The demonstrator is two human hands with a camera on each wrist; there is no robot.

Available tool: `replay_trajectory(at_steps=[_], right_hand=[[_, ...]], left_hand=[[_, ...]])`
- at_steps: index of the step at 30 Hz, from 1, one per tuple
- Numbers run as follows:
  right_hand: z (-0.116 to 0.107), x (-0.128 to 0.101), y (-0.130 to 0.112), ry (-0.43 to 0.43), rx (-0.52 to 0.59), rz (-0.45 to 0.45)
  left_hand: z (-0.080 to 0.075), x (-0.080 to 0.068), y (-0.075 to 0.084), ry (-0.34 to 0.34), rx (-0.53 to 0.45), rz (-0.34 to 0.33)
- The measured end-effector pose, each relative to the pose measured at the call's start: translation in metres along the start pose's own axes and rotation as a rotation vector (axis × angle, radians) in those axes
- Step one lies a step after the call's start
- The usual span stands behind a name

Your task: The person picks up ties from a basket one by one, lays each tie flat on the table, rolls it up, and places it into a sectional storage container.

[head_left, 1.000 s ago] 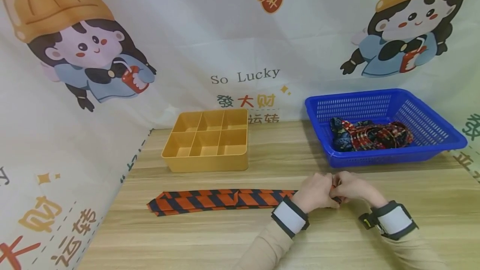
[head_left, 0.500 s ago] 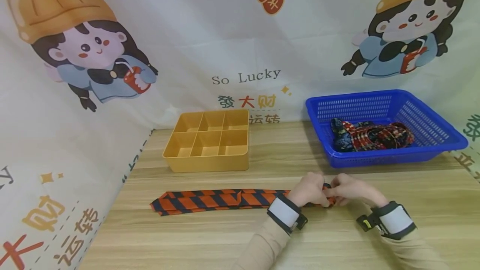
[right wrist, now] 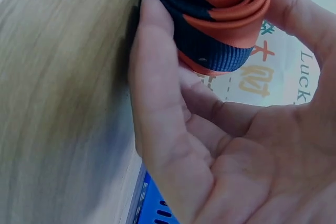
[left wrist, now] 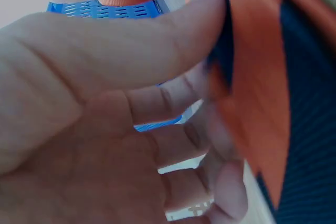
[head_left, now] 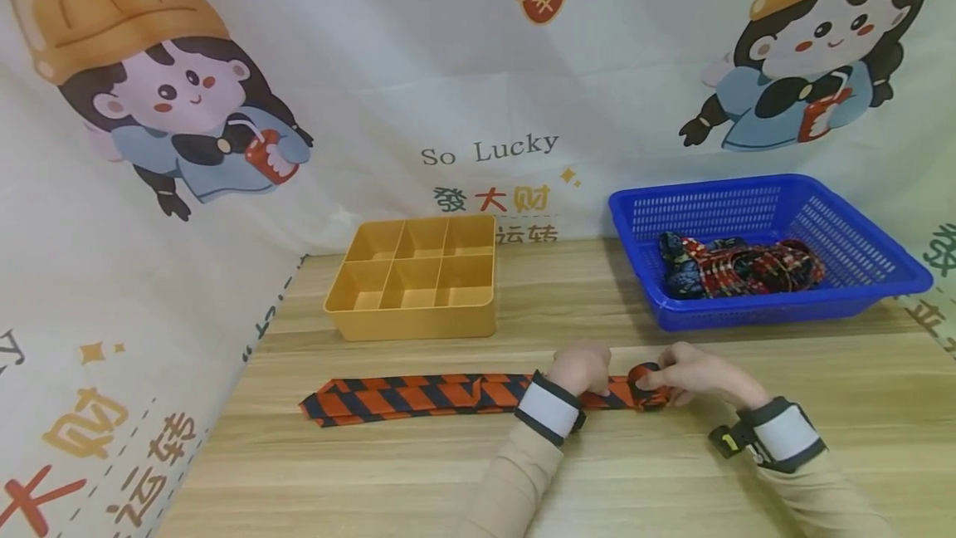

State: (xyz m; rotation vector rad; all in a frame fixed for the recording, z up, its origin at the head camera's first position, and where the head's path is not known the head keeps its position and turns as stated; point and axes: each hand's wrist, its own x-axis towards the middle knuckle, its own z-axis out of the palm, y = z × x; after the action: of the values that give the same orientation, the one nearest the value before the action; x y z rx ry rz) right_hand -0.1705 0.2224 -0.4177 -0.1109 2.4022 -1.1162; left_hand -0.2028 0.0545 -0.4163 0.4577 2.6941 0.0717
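An orange and navy striped tie (head_left: 418, 395) lies flat along the wooden table (head_left: 478, 471). Its right end is wound into a small roll (head_left: 644, 386). My right hand (head_left: 667, 378) grips that roll; the right wrist view shows the roll (right wrist: 220, 19) between my thumb and curled fingers (right wrist: 157, 77). My left hand (head_left: 581, 369) sits on the flat strip just left of the roll. In the left wrist view the thumb (left wrist: 157, 51) and fingers pinch the tie (left wrist: 262, 108).
A yellow tray (head_left: 411, 324) with several compartments stands behind the tie. A blue mesh basket (head_left: 777, 312) at the back right holds dark patterned ties (head_left: 739, 268). A printed cloth backdrop (head_left: 478, 65) closes off the back and left sides.
My left hand has slid left along the tie, away from my right hand. The rolled end now shows between the two hands, and it has moved slightly left.
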Motion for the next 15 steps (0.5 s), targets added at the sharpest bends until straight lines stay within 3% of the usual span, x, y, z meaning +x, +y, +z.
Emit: replay_trajectory(at_steps=[4,10,12,15], right_hand=[[-0.005,-0.001,0.0,0.022,-0.041,0.007],[-0.009,-0.003,0.0,0.124,-0.242,0.038],[-0.004,0.0,-0.002,0.154,-0.289,0.029],[0.004,0.005,-0.006,0.189,-0.324,0.0]], left_hand=[[0.001,0.001,0.002,0.019,0.014,0.042],[0.006,0.0,0.006,0.107,-0.011,0.123],[0.005,-0.002,0.008,0.131,0.022,0.171],[0.002,-0.005,0.013,0.163,0.053,0.314]])
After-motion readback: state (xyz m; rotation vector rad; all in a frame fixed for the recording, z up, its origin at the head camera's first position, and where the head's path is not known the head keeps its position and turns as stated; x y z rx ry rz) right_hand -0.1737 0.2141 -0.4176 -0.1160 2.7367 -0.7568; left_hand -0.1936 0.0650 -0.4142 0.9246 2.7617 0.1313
